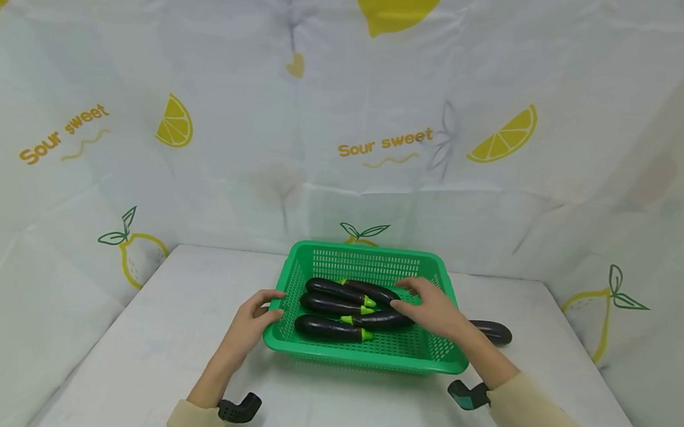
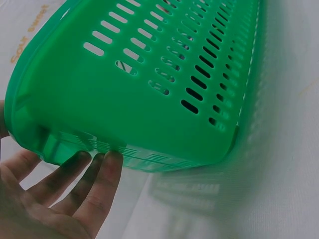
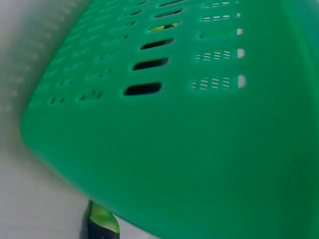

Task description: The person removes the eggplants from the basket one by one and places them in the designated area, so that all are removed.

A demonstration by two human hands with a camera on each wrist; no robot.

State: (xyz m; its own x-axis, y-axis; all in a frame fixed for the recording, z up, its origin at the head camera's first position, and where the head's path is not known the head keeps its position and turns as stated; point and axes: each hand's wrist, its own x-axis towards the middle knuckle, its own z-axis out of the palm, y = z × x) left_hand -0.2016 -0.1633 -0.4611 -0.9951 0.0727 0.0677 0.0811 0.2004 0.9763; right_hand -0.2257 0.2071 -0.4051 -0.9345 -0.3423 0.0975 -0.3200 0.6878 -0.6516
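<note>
A green plastic basket [image 1: 367, 361] with slotted walls stands on the white table, holding several dark purple eggplants with green stems. My left hand [image 1: 251, 323] is at its left rim; in the left wrist view the fingers [image 2: 102, 184] reach straight up against the basket's outer wall. Over the right part of the basket, my right hand [image 1: 433, 309] reaches in with thumb and fingers apart. Close to its fingertips lie the ends of a rear eggplant [image 1: 366, 289] and a nearer eggplant [image 1: 385, 320]. The right wrist view shows the basket wall [image 3: 149, 144], not the fingers.
Outside the basket, another eggplant [image 1: 491, 332] lies on the table to the right, partly hidden behind my right forearm. A white sheet [image 1: 319, 192] with lemon prints hangs behind the table [image 1: 147, 352] and at its sides.
</note>
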